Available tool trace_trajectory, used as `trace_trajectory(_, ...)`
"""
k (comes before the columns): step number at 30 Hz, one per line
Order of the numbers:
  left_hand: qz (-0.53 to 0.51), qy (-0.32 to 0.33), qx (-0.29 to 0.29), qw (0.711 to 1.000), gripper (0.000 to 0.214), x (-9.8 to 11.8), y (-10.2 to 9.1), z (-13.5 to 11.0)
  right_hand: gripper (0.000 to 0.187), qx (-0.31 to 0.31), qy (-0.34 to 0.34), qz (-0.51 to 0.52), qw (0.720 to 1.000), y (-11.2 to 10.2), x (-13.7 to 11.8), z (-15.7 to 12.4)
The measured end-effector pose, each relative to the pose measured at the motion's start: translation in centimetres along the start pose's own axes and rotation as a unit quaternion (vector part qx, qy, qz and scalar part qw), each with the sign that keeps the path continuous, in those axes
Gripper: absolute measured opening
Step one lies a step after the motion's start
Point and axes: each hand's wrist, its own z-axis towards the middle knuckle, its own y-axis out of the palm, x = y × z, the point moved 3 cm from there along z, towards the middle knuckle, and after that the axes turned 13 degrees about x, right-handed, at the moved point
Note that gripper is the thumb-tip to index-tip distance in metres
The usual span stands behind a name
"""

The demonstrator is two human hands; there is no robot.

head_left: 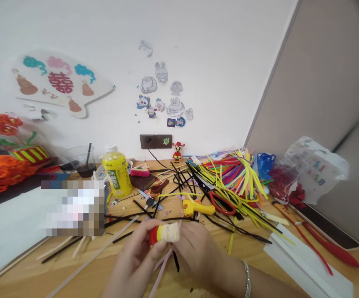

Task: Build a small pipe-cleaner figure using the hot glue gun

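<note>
My left hand (138,252) is closed around a small pipe-cleaner figure (163,234), wrapped in bands of red, yellow and cream. The figure lies sideways, its cream end pointing right. My right hand (198,248) is closed at that cream end, fingers bent and pressed together; whatever they pinch is hidden. Below and between the hands hang pale lilac strips (160,273) and a short black pipe cleaner (175,260). Just beyond my right hand lies a yellow glue gun (198,207), with red-handled scissors (222,203) beside it.
Colourful pipe cleaners (229,174) are heaped at the back right, near a plastic bag (316,165). A yellow drink bottle (116,171) and a plastic cup (84,161) stand at the back left. White paper (306,265) lies at right; orange flowers (5,174) are far left.
</note>
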Motion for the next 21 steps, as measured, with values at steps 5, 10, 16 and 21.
trace_trajectory(5,0.074,0.042,0.06,0.995,0.016,-0.4,-0.2,1.2,0.022,-0.023,-0.018,-0.055,0.998,0.4,-0.5,0.2)
trace_trajectory(10,0.174,0.092,0.06,0.979,0.016,-0.4,-0.3,1.7,0.026,-0.012,-0.026,-0.082,0.996,-0.2,-0.8,0.7)
trace_trajectory(16,0.267,0.161,0.019,0.95,0.021,-0.9,-0.1,1.5,0.019,-0.02,-0.045,-0.086,0.995,-1.3,-0.3,0.9)
trace_trajectory(21,0.278,0.169,-0.038,0.945,0.018,-1.2,0.3,1.1,0.025,-0.029,-0.005,-0.024,0.999,-2.6,0.6,2.1)
